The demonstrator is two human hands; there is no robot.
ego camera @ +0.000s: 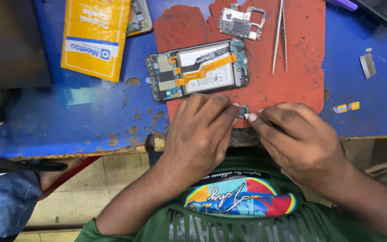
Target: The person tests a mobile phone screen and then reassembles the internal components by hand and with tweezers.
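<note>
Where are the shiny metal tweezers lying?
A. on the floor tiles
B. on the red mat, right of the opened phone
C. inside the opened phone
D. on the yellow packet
B: the thin silver metal tweezers lie on the worn red rubber mat, to the right of the opened phone with its orange ribbon cable.

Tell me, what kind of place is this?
Probably a phone repair bench. An opened smartphone with its back off, a loose grey circuit board and thin metal tweezers lie on a worn red mat.
</note>
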